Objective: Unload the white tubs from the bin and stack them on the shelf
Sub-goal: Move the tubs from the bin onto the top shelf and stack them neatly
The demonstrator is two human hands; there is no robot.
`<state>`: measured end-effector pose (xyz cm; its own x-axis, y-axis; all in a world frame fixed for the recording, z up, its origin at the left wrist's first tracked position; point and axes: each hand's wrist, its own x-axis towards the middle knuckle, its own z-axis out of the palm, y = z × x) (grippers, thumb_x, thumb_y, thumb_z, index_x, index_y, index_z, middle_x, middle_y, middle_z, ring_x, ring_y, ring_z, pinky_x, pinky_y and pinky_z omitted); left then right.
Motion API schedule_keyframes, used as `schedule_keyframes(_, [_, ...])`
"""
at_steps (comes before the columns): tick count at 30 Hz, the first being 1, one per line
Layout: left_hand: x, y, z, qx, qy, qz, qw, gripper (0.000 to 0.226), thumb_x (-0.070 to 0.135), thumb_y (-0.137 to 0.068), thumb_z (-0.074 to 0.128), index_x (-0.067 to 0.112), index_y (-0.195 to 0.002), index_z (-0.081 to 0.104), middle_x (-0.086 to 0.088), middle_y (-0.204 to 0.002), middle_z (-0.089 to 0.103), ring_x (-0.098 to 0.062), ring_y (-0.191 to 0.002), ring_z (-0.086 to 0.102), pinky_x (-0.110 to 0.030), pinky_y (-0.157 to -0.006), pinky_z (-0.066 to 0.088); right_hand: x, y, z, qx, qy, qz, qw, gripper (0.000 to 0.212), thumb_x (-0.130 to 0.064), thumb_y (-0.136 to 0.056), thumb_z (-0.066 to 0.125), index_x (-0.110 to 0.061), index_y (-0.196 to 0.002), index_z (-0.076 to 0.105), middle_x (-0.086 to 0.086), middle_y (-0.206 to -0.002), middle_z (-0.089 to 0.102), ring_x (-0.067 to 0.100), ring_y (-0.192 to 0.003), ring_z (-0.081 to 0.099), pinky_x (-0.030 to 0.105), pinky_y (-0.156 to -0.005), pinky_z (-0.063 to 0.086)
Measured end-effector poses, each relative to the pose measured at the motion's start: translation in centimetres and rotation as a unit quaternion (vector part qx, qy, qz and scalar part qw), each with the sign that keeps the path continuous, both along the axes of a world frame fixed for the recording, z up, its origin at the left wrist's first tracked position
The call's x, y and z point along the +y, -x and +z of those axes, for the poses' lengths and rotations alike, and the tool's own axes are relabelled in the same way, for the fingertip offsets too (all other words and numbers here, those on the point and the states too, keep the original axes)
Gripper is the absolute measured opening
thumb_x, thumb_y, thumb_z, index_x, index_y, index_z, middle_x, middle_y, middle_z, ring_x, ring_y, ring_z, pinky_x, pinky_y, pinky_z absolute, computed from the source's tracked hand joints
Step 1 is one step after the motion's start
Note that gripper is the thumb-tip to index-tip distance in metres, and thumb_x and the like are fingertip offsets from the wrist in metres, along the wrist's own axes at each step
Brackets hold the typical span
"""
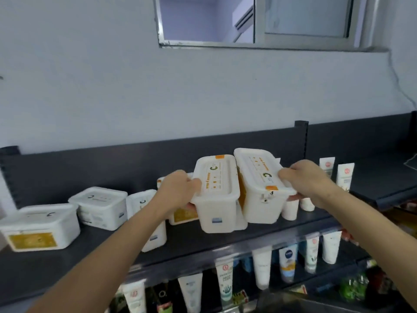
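My left hand [178, 188] grips the left side of a white tub [215, 199] with orange lid print, held above the dark shelf [94, 249]. My right hand [309, 181] grips a second white tub [259, 190] right beside the first, tilted a little. Both tubs hover over the shelf's middle, in front of another tub with a yellow label [182, 215]. Three more white tubs sit on the shelf to the left: one at the far left [40, 227], one behind it [101, 206], one partly hidden by my left forearm [144, 211]. The bin is out of view.
White tubes [344, 175] stand on the shelf at the right, some behind the right-hand tub. More tubes [261, 267] hang or stand on the lower shelf below the front edge. A grey wall and a window [255, 21] rise behind the shelf.
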<state>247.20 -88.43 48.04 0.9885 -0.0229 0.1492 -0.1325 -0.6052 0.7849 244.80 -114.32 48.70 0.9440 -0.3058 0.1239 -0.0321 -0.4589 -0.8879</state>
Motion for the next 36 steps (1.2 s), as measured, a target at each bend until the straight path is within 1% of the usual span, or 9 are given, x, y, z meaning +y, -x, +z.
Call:
schedule_keyframes(1, [0.7, -0.6, 0.5, -0.007, -0.009, 0.013, 1.000, 0.011, 0.020, -0.094, 0.051, 0.011, -0.092, 0.057, -0.003, -0.085, 0.067, -0.020, -0.073, 0.072, -0.033, -0.066, 0.061, 0.6, -0.8, 0.4, -0.002, -0.002, 0.004, 1.000, 0.022, -0.010, -0.087, 0.052, 0.007, -0.074, 0.061, 0.014, -0.072, 0.066, 0.025, -0.061, 0.065, 0.040, -0.054, 0.060])
schedule_keyframes(5, [3.3, -3.8, 1.5, -0.025, -0.029, 0.049, 0.998, 0.012, 0.020, -0.093, 0.052, 0.012, -0.087, 0.057, -0.006, -0.086, 0.067, -0.020, -0.071, 0.070, -0.028, -0.059, 0.058, 3.6, -4.3, 1.6, 0.003, -0.008, 0.032, 0.999, 0.019, -0.011, -0.089, 0.052, 0.004, -0.080, 0.059, 0.013, -0.076, 0.065, 0.022, -0.061, 0.065, 0.027, -0.044, 0.055])
schedule_keyframes(9, [6.4, -6.9, 1.6, -0.012, -0.003, 0.074, 0.997, 0.011, 0.018, -0.093, 0.051, 0.009, -0.087, 0.055, -0.005, -0.082, 0.067, -0.019, -0.064, 0.069, -0.022, -0.047, 0.051, 6.9, -8.5, 1.3, 0.008, -0.034, 0.052, 0.998, 0.021, -0.011, -0.089, 0.052, 0.006, -0.096, 0.060, 0.018, -0.091, 0.069, 0.029, -0.075, 0.071, 0.035, -0.054, 0.060])
schedule_keyframes(14, [9.7, -10.6, 0.7, 0.009, 0.022, 0.104, 0.994, 0.010, 0.017, -0.093, 0.051, 0.009, -0.087, 0.054, -0.002, -0.078, 0.066, -0.019, -0.059, 0.069, -0.026, -0.046, 0.053, 10.7, -13.5, 0.6, 0.017, -0.034, 0.067, 0.997, 0.016, -0.012, -0.090, 0.053, 0.001, -0.098, 0.059, 0.013, -0.090, 0.069, 0.024, -0.072, 0.071, 0.032, -0.052, 0.059])
schedule_keyframes(18, [11.1, -13.0, -0.3, 0.024, 0.032, 0.117, 0.992, 0.013, 0.016, -0.094, 0.052, 0.013, -0.082, 0.050, 0.000, -0.074, 0.063, -0.019, -0.058, 0.069, -0.027, -0.045, 0.054, 13.0, -16.6, -0.2, 0.039, -0.006, 0.062, 0.997, 0.015, -0.013, -0.091, 0.052, -0.001, -0.096, 0.060, 0.011, -0.085, 0.069, 0.026, -0.069, 0.072, 0.036, -0.060, 0.061])
schedule_keyframes(22, [12.0, -14.9, -0.8, 0.038, 0.038, 0.113, 0.992, 0.012, 0.016, -0.094, 0.051, 0.011, -0.083, 0.052, -0.002, -0.074, 0.066, -0.016, -0.050, 0.068, -0.024, -0.039, 0.051, 13.8, -18.8, -1.1, 0.055, 0.011, 0.058, 0.997, 0.014, -0.013, -0.091, 0.052, -0.001, -0.096, 0.059, 0.009, -0.080, 0.067, 0.023, -0.065, 0.070, 0.030, -0.050, 0.058])
schedule_keyframes(27, [12.6, -16.1, -0.4, 0.059, 0.005, 0.105, 0.993, 0.015, 0.020, -0.095, 0.048, 0.008, -0.090, 0.056, -0.007, -0.075, 0.069, -0.017, -0.050, 0.069, -0.024, -0.040, 0.052, 14.4, -20.2, -0.6, 0.063, 0.044, 0.048, 0.996, 0.009, -0.014, -0.091, 0.054, -0.007, -0.085, 0.056, 0.007, -0.075, 0.064, 0.020, -0.061, 0.067, 0.027, -0.046, 0.053])
schedule_keyframes(31, [12.8, -16.1, -0.5, 0.068, -0.030, 0.098, 0.992, 0.022, 0.023, -0.096, 0.044, 0.006, -0.098, 0.057, -0.010, -0.078, 0.071, -0.021, -0.062, 0.072, -0.028, -0.051, 0.057, 14.3, -20.5, -0.7, 0.069, 0.056, 0.034, 0.995, 0.012, -0.018, -0.091, 0.057, -0.007, -0.087, 0.058, 0.008, -0.077, 0.066, 0.021, -0.062, 0.067, 0.027, -0.047, 0.052])
schedule_keyframes(36, [12.4, -15.7, -0.8, -0.016, -0.111, 0.129, 0.985, 0.043, 0.045, -0.093, 0.049, 0.004, -0.104, 0.056, -0.005, -0.086, 0.062, -0.013, -0.063, 0.057, -0.026, -0.052, 0.047, 14.0, -19.8, -0.9, 0.049, 0.040, 0.048, 0.997, 0.023, -0.027, -0.093, 0.054, -0.005, -0.093, 0.060, 0.009, -0.081, 0.067, 0.023, -0.070, 0.068, 0.028, -0.051, 0.052])
